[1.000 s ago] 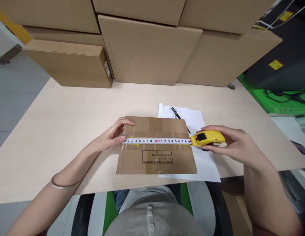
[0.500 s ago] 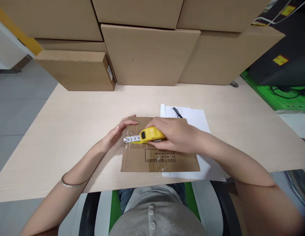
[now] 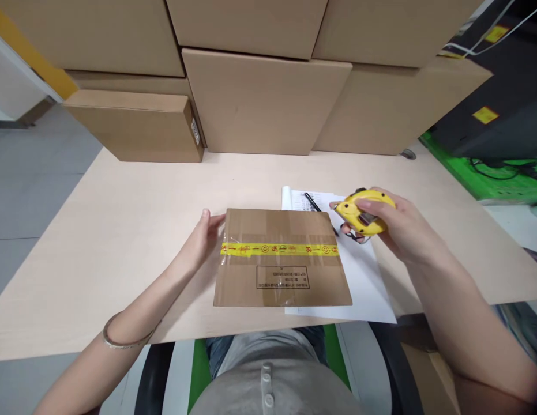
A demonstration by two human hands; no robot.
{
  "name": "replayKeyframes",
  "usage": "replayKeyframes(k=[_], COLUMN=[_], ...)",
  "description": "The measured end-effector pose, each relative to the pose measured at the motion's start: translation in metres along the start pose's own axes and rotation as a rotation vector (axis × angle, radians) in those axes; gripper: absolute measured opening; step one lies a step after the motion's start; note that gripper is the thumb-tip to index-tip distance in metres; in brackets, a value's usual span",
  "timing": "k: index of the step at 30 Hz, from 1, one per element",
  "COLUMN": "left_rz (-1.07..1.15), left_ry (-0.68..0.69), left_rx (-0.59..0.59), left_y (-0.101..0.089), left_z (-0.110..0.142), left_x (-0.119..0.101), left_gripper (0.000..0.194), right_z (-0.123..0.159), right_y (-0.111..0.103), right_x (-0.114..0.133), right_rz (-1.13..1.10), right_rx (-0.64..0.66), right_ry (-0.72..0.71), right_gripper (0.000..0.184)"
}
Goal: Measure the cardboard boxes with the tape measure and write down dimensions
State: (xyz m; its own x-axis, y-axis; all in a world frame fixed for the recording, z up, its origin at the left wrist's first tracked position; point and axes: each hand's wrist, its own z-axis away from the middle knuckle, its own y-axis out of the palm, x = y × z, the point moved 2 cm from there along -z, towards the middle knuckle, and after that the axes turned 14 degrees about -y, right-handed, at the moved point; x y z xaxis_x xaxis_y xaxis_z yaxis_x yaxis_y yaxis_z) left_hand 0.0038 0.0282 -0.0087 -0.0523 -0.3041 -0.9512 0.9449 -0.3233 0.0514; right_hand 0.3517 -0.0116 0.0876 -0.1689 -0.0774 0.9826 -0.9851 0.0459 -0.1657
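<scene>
A small flat cardboard box (image 3: 281, 276) lies on the table (image 3: 121, 230) in front of me, sealed with a strip of yellow printed tape (image 3: 279, 249) and clear tape. My left hand (image 3: 201, 242) rests against the box's left edge, fingers stretched out and holding nothing. Lifted above the table to the right of the box, my right hand (image 3: 398, 227) is closed round a yellow tape measure (image 3: 364, 211) with its blade fully drawn in.
A white sheet of paper (image 3: 359, 276) lies under and right of the box, with a black pen (image 3: 311, 202) on it. Large cardboard boxes (image 3: 268, 98) are stacked along the table's far edge. A black machine on a green surface (image 3: 502, 173) stands at the right.
The tape blade, stretched across the box a second ago, has drawn back into its case. My right hand carried the tape measure left, then lifted it away to the right. The yellow tape is uncovered.
</scene>
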Motion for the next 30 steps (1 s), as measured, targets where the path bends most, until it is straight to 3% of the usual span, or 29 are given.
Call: replayKeyframes(k=[3,5,7,12,17,20,25,28,30], left_rz=[-0.023,-0.024,0.033,0.235,0.250,0.218,0.178,0.143,0.119], left_ry=[-0.118,-0.161,-0.165,0.023,0.216,0.258,0.392,0.465,0.476], left_rx=[0.020,0.069,0.072,-0.121,-0.084,-0.005,0.023,0.041,0.042], left_y=[0.010,0.014,0.016,0.019,0.021,0.021,0.027,0.031,0.032], left_z=[0.005,0.008,0.011,0.016,0.020,0.024,0.030,0.031,0.032], left_x=[-0.009,-0.015,-0.021,-0.036,-0.038,-0.034,-0.027,-0.024,-0.022], left_gripper=[0.077,0.079,0.079,0.065,0.046,0.052,0.064,0.064,0.065], right_z=[0.008,0.016,0.027,0.062,0.079,0.075,0.051,0.029,0.014], right_y=[-0.009,-0.007,-0.008,-0.017,-0.020,-0.021,-0.017,0.005,0.029], right_x=[-0.013,-0.013,-0.009,-0.002,-0.013,-0.011,0.017,0.042,0.060], right_rz=[-0.049,-0.106,-0.159,-0.231,-0.204,-0.244,-0.180,0.034,0.211], right_rx=[0.113,0.162,0.111,-0.007,0.079,0.089,-0.073,-0.065,0.027], right_ry=[0.168,0.172,0.121,0.015,0.007,-0.040,-0.269,-0.407,-0.534], right_gripper=[0.025,0.026,0.024,0.026,0.030,0.032,0.031,0.032,0.035])
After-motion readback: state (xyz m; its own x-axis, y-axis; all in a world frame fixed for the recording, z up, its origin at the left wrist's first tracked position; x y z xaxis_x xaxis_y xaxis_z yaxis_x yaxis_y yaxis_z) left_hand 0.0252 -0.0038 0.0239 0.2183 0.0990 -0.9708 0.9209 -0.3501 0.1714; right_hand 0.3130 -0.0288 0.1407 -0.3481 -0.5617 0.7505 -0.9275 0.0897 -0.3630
